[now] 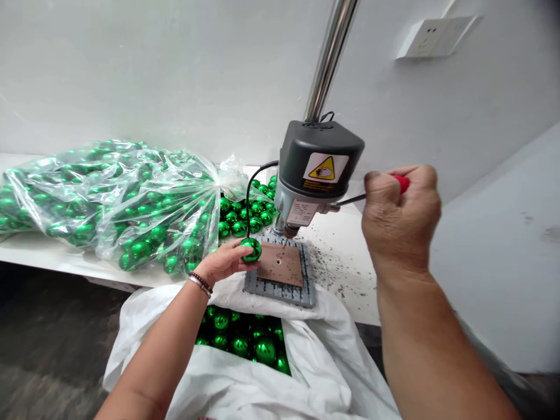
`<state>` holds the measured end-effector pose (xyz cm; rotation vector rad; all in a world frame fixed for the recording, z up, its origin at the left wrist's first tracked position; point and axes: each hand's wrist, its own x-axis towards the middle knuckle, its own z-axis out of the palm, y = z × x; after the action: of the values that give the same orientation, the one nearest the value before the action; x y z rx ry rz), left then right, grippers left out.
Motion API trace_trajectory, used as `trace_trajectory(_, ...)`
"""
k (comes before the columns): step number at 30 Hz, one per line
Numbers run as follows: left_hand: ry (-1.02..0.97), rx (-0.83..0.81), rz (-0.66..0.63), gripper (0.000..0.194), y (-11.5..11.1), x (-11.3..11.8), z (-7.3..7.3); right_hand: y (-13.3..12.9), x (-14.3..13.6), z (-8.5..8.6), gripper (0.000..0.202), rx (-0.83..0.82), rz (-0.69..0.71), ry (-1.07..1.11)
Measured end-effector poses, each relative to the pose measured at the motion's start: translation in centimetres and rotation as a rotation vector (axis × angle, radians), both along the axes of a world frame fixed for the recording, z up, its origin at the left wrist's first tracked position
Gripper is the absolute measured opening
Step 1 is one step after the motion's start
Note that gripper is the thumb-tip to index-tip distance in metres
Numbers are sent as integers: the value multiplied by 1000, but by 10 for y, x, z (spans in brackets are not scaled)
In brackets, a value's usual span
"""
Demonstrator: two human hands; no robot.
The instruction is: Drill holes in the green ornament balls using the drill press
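Observation:
Between the thumb and fingers of my left hand is a shiny green ball, held at the left edge of the drill press base. My right hand is wrapped round the red-knobbed feed lever on the right side of the drill press. Below the motor housing, the chuck points down over a brown board with a small hole in it. The ball is to the left of that hole, not under the chuck.
A tied clear plastic bag full of green balls lies on the white table. More loose balls sit behind my left hand. In front, a white sack holds several balls. Dark shavings litter the table. A socket is on the wall.

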<state>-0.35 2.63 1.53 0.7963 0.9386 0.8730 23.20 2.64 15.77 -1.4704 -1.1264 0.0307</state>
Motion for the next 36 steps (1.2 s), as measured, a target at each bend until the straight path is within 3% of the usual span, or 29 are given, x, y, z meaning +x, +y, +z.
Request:
trace_trajectory(4,-38,-130,11,33,3,17,-17,-2,0,0,12,-5,17,-15)
trace_trajectory(7,-6,-73,26,36,4,26,-22,-3,1,-2,13,12,38,-25)
trace_trajectory(17,589,332,-26,57,14,42,-23,-5,2,-8,17,116,77,-40)
trace_trajectory(24,709,312,-45,58,19,54,-21,-8,1,-6,19,67,68,-31)
trace_trajectory(36,863,481,-115,62,21,65,-12,-9,3,-7,18,82,106,-55)
